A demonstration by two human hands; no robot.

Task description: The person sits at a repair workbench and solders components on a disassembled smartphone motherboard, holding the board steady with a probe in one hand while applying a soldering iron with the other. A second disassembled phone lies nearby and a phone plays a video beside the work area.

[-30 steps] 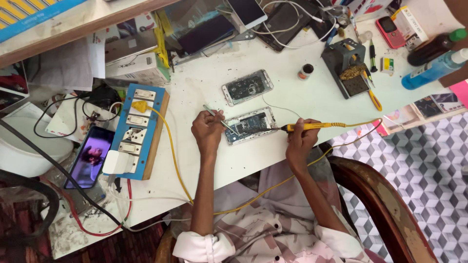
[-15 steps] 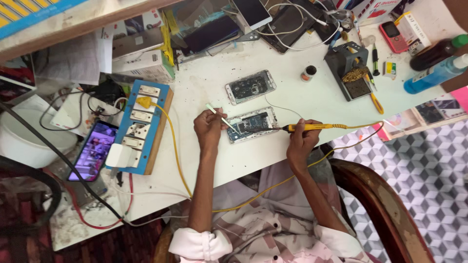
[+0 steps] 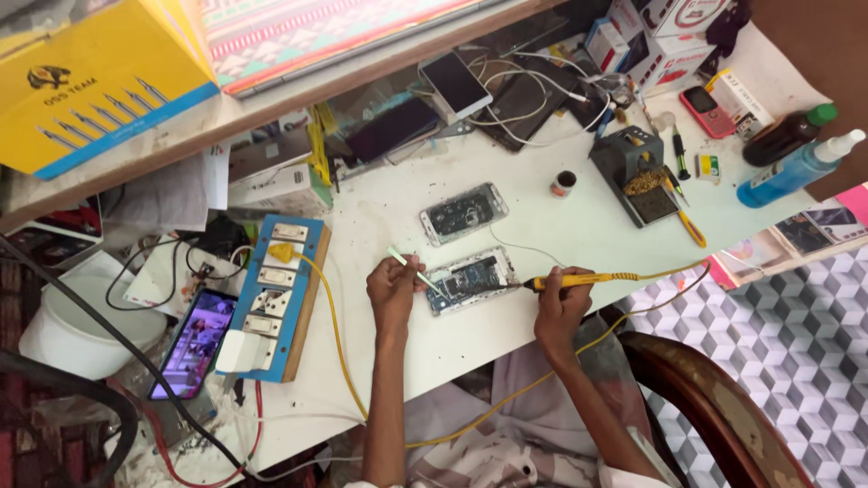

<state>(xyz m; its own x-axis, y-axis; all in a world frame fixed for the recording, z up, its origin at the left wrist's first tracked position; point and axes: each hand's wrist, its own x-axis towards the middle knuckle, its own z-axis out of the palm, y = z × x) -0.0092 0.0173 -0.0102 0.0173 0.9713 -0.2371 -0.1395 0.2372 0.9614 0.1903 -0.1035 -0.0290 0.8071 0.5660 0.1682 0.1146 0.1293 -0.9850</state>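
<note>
**Soldering on an opened phone at the white worktop**

While I look down from the head camera, I see the left hand (image 3: 394, 287) closed around thin tweezers (image 3: 414, 270), whose tip touches the opened phone (image 3: 470, 279) lying on the worktop (image 3: 542, 226). The right hand (image 3: 561, 305) is closed around the yellow soldering iron (image 3: 579, 280), and its tip meets the right edge of this phone. A second opened phone (image 3: 463, 213) lies just behind it. About containers: the grey stand (image 3: 637, 172) holds brass cleaning wool, a small round pot (image 3: 563, 183) stands beside it, and a blue spray bottle (image 3: 796, 170) with blue liquid lies near a dark bottle (image 3: 788, 134). A white bucket (image 3: 77, 334) stands at the left; I cannot tell its content. Compared with half a second ago, both hands keep the same grips and places; only my view moved a little.
</note>
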